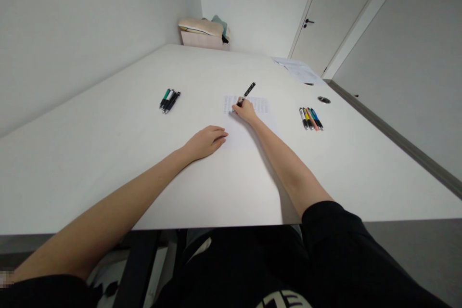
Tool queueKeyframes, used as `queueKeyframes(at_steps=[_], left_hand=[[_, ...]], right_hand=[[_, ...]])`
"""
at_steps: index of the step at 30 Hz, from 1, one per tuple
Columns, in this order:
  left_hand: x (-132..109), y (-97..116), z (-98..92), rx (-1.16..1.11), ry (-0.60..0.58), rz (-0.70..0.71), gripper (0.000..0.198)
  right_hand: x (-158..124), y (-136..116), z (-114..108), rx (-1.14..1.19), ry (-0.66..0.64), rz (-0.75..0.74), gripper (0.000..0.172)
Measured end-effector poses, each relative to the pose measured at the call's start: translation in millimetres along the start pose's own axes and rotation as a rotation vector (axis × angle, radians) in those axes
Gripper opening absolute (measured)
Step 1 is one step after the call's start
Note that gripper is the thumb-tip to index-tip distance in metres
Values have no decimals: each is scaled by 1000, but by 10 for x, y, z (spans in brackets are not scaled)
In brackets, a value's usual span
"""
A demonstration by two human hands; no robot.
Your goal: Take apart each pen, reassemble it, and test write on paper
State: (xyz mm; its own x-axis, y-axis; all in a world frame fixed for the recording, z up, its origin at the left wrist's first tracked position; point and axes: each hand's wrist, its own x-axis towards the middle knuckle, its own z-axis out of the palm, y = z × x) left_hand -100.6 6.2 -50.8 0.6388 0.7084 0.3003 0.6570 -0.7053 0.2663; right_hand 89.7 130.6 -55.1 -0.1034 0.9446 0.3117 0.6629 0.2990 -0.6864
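A sheet of paper point(252, 120) with faint printed rows lies in the middle of the white table point(108, 154). My right hand point(245, 111) is closed around a black pen point(249, 90), whose tip rests on the upper part of the sheet. My left hand point(206, 141) lies palm down at the sheet's left edge, fingers loosely curled against the paper, holding nothing.
A small bunch of pens point(169, 100), green and dark, lies at the left. Several coloured pens point(311, 118) lie side by side at the right. Loose papers point(299, 70) and a round cable hole point(324, 100) are farther right. A box with cloth point(204, 33) stands in the corner.
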Motion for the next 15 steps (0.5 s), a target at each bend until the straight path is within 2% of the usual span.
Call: queueKeyframes(at_steps=[15], left_hand=[[-4,-4,4,-25,0,-16,39]], right_hand=[[16,11,-10,9,-31,-7,6]])
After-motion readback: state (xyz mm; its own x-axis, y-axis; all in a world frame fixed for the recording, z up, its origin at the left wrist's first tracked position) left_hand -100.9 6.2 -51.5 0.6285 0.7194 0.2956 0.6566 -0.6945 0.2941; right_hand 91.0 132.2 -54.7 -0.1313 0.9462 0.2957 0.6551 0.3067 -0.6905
